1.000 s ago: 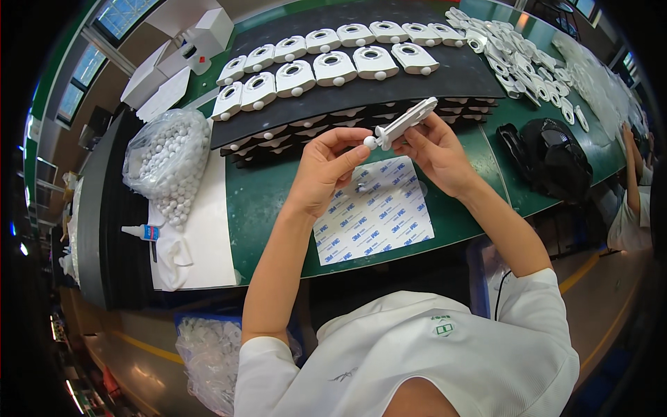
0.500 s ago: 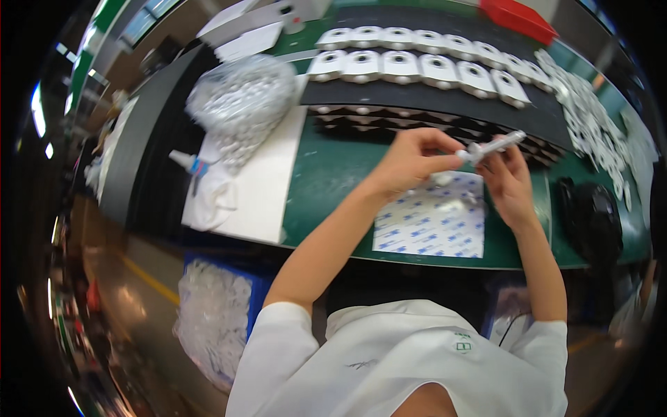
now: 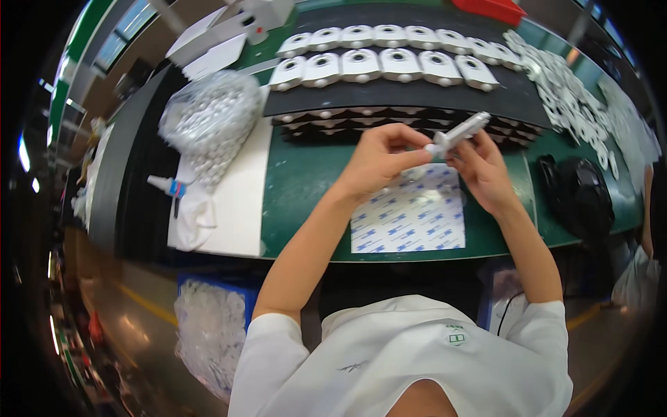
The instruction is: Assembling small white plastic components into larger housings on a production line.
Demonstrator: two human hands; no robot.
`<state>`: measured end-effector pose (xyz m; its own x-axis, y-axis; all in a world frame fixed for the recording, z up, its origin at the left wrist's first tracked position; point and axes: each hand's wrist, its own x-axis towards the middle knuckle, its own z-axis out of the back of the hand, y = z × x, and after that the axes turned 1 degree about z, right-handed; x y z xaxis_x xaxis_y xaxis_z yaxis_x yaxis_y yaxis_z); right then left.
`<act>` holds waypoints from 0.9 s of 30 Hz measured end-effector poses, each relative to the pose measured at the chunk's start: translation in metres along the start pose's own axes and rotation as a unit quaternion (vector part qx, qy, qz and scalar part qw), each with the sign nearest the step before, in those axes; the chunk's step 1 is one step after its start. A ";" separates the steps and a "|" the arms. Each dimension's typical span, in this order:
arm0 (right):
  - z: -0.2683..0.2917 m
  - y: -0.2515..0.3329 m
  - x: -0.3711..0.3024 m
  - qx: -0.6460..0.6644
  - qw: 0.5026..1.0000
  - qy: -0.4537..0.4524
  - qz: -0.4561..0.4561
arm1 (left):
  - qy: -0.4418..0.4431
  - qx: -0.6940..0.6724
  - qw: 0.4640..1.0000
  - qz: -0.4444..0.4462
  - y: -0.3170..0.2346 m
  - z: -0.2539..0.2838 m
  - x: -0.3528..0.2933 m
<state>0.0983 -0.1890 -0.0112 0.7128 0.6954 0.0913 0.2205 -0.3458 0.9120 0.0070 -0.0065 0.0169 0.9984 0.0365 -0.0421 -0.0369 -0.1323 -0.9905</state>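
Head view: Left hand (image 3: 383,161) pinches a small white ball (image 3: 433,149) at the end of a white part (image 3: 461,131); right hand (image 3: 486,174) grips that part's body, held up near the front edge of the black board (image 3: 389,96). On the board, two rows of ball-ended pieces (image 3: 397,63) look finished. Left of it, the bag of balls (image 3: 208,115) is well stocked; right of it, a heap of loose parts (image 3: 568,94) seems unworked. Held ball fixed or not: cannot tell.
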 end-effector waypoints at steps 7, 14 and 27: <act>0.001 0.008 -0.004 0.034 0.995 0.053 -0.079 | -0.004 0.072 0.995 -0.066 0.016 -0.001 0.008; -0.016 0.019 -0.002 -0.065 0.996 0.053 0.004 | -0.010 0.079 0.984 -0.158 -0.005 -0.002 -0.009; -0.114 -0.004 0.008 -0.028 0.996 0.089 -0.014 | -0.507 0.510 0.677 -0.155 -0.025 0.140 -0.191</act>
<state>0.0270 -0.1102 0.0310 0.5774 0.8060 0.1303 0.1979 -0.2930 0.9354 -0.1889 0.1290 0.0313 0.4412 0.6360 0.6332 -0.3585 0.7717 -0.5253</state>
